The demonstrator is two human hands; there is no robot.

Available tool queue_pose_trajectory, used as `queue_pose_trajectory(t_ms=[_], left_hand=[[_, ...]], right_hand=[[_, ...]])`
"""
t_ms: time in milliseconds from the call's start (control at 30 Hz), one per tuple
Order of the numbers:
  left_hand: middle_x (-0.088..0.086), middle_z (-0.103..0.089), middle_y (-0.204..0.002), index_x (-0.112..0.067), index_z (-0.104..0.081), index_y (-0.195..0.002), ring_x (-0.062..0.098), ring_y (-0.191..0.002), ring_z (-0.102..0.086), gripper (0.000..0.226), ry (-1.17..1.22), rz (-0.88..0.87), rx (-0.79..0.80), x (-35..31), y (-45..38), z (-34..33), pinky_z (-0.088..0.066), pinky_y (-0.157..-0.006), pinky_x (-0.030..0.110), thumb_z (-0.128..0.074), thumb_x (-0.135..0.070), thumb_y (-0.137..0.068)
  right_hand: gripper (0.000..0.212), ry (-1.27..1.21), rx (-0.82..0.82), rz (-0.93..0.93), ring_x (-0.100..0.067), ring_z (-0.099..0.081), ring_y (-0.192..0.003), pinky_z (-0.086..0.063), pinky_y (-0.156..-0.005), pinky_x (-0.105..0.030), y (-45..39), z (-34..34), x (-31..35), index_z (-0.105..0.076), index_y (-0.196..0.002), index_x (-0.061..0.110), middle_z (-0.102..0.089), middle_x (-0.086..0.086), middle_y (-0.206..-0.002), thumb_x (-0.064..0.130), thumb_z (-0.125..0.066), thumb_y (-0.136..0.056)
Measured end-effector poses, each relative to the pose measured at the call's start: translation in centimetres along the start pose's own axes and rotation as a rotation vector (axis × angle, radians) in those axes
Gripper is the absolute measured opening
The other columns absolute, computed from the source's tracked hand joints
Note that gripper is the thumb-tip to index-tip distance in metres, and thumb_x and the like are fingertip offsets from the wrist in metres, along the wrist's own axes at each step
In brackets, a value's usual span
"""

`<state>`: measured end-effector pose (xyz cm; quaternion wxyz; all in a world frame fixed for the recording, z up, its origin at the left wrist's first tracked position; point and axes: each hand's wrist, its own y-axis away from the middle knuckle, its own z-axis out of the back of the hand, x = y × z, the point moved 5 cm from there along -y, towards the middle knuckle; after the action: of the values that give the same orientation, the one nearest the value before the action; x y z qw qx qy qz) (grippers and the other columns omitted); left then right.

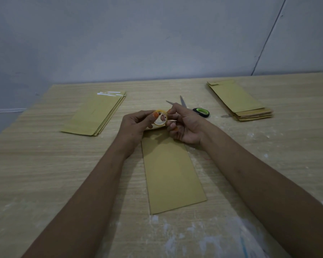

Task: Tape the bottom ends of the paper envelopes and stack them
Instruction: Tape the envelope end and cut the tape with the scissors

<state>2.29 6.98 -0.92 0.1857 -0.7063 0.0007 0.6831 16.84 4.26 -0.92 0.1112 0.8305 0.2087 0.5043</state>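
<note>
A single brown paper envelope lies lengthwise on the table in front of me. Above its far end, my left hand grips a small roll of clear tape, thumb on the roll's side. My right hand pinches at the roll's right edge with thumb and forefinger. The envelope's far end is hidden under both hands. A stack of envelopes with shiny tape strips on its far end lies at the left. Another stack of envelopes lies at the right.
Scissors with a black and green handle lie open just beyond my right hand. The wooden table has white dusty smears along its near edge. A grey wall stands right behind the table.
</note>
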Motion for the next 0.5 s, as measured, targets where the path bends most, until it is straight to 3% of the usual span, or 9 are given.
queue_pose_trajectory(t_ms=[367,500], left_hand=[[-0.012,-0.069,-0.076,-0.007,-0.072,-0.11,0.006,-0.068,-0.049,0.02,-0.02,-0.024,0.011,-0.26,0.12,-0.12,-0.043,-0.069,0.016,-0.065,-0.01,-0.092],[-0.013,-0.068,-0.073,-0.01,-0.072,-0.11,0.005,-0.067,-0.049,0.02,-0.028,-0.028,0.006,-0.31,0.18,-0.14,-0.041,-0.067,0.015,-0.064,-0.011,-0.092]], right_hand=[[0.022,0.045,-0.01,0.004,-0.004,-0.044,-0.039,-0.034,-0.037,-0.012,0.29,-0.26,0.26,-0.06,-0.075,0.008,-0.051,0.001,-0.054,0.019,-0.05,-0.092],[0.042,0.052,-0.004,0.017,-0.003,-0.043,-0.04,-0.033,-0.037,-0.012,0.09,-0.13,0.15,-0.065,-0.053,0.012,-0.049,0.001,-0.054,0.012,-0.044,-0.089]])
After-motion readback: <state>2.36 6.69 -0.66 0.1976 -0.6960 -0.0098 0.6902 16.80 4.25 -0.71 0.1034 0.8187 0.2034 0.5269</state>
